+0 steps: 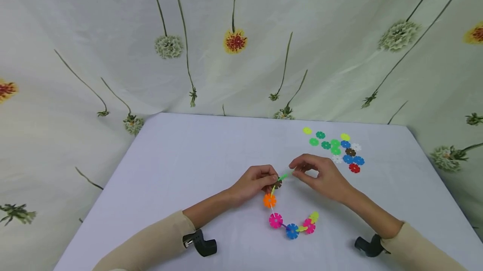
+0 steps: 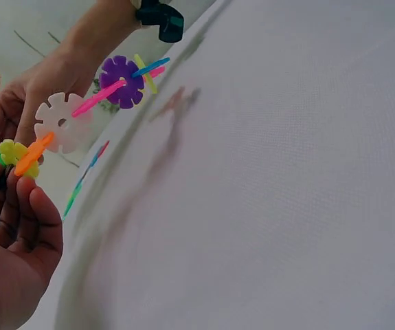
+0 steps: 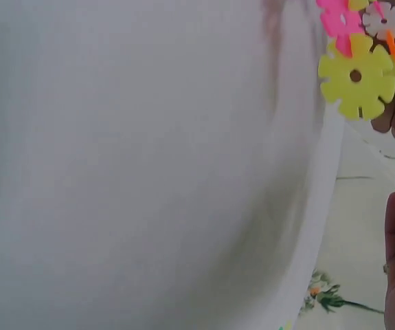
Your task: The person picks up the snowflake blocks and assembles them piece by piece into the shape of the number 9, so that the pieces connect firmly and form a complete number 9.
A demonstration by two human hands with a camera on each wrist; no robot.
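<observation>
My left hand pinches the upper end of a chain of interlocking flower-shaped plastic discs, by its brown disc. A green disc sticks out from that end toward my right hand. The right thumb and fingers are bent and apart, close to the green disc, with nothing visible between them. From the left hand the chain hangs in a curve through an orange disc, a pink disc and a blue disc, up to a yellow disc. The left wrist view shows a white disc and a purple disc in it.
Loose discs in several colours lie toward the back right of the white-covered table, among them a red disc and a yellow disc. A flower-printed cloth hangs behind the table.
</observation>
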